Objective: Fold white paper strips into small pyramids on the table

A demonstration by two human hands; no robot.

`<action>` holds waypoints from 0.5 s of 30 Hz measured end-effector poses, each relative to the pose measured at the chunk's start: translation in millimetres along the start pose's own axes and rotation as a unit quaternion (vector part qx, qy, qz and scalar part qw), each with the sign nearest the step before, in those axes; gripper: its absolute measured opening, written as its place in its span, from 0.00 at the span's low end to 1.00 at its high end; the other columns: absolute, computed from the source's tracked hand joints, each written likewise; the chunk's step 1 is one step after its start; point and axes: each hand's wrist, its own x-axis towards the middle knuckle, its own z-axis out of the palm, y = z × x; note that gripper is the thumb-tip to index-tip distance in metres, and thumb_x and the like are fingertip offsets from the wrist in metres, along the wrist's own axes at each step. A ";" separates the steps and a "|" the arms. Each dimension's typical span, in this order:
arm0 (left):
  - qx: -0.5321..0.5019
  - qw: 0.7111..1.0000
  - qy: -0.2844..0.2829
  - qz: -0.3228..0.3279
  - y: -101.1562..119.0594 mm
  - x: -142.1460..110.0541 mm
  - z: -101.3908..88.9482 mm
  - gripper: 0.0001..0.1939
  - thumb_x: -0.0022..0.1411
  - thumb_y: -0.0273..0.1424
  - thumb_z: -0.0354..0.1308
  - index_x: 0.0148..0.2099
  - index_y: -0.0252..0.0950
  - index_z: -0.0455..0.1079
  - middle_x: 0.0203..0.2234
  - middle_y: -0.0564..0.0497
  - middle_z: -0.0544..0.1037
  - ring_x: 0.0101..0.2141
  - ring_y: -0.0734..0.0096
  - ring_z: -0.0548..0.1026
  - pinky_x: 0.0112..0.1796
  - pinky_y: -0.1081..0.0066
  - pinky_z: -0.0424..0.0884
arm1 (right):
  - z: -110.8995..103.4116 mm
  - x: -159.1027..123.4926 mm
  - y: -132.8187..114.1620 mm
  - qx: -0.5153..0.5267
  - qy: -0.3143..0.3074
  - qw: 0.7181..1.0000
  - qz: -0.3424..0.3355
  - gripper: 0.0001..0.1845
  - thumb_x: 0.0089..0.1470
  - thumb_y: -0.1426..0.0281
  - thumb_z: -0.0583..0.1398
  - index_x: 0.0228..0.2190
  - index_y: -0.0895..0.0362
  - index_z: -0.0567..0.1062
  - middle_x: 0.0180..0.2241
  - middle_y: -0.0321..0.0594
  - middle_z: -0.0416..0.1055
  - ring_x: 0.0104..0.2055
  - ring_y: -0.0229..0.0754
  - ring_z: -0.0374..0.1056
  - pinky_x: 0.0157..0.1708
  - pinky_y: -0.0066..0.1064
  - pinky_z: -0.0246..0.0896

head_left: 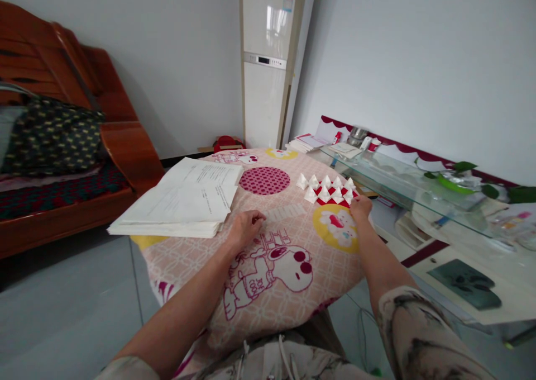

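My left hand [248, 227] rests low over the tablecloth with its fingers curled together. Just right of its fingertips lies a row of pale, see-through strips [285, 212]; whether the hand pinches anything is too small to tell. My right hand [360, 207] is closed at the table's right edge, beside the nearest right one of several small white folded-paper pyramids [336, 195]. Its fingertips are partly hidden, so what they grip does not show. The pyramids stand in two rows, partly over a red patch [326, 196].
A thick stack of printed paper sheets [176, 198] lies on the table's left side. The patterned tablecloth [288, 307] covers the round table. To the right stands a glass-topped stand [402, 190] with cups and a plant. A wooden bench [129, 151] is at left, a tall air conditioner [266, 100] behind.
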 end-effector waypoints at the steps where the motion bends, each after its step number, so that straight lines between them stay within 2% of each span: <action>1: 0.002 1.000 0.000 0.002 0.2 -0.2 0.0 0.12 0.60 0.25 0.56 0.41 0.36 0.81 0.30 0.49 0.83 0.29 0.69 0.77 0.35 0.72 0.69 | 0.2 0.7 -0.8 -0.011 -0.001 1.000 0.014 0.14 0.51 0.73 0.55 0.26 0.62 0.80 0.24 0.49 0.75 0.31 0.49 0.71 0.38 0.38 0.66; 5: 0.001 1.000 -0.001 0.001 0.7 -0.6 -0.6 0.12 0.60 0.26 0.56 0.41 0.35 0.81 0.30 0.48 0.83 0.29 0.69 0.77 0.35 0.72 0.70 | -3.5 0.5 -9.2 -0.050 -0.007 0.998 0.038 0.13 0.51 0.76 0.55 0.29 0.63 0.81 0.32 0.55 0.79 0.39 0.52 0.73 0.43 0.39 0.66; 10: 0.002 1.000 -0.007 0.001 0.2 -0.4 -1.8 0.13 0.60 0.26 0.55 0.40 0.35 0.81 0.29 0.48 0.83 0.28 0.68 0.77 0.34 0.72 0.71 | -10.9 -3.0 -22.2 -0.109 -0.043 0.992 0.036 0.16 0.54 0.79 0.55 0.36 0.63 0.83 0.36 0.54 0.80 0.46 0.52 0.74 0.46 0.36 0.65; 13: 0.002 1.000 -0.002 0.004 -1.4 0.0 -1.5 0.12 0.60 0.25 0.56 0.39 0.35 0.81 0.29 0.48 0.83 0.28 0.68 0.77 0.35 0.71 0.71 | -16.6 -5.2 -25.7 -0.114 -0.061 0.991 0.039 0.17 0.54 0.81 0.55 0.38 0.64 0.83 0.39 0.55 0.80 0.47 0.52 0.74 0.47 0.35 0.64; 15: -0.004 1.000 0.002 0.008 -2.6 0.3 -0.7 0.12 0.59 0.25 0.56 0.39 0.35 0.81 0.29 0.48 0.83 0.28 0.68 0.77 0.35 0.71 0.71 | -21.5 -9.2 -30.1 -0.095 -0.055 0.993 0.037 0.18 0.55 0.80 0.56 0.43 0.64 0.82 0.42 0.56 0.79 0.48 0.53 0.74 0.47 0.36 0.63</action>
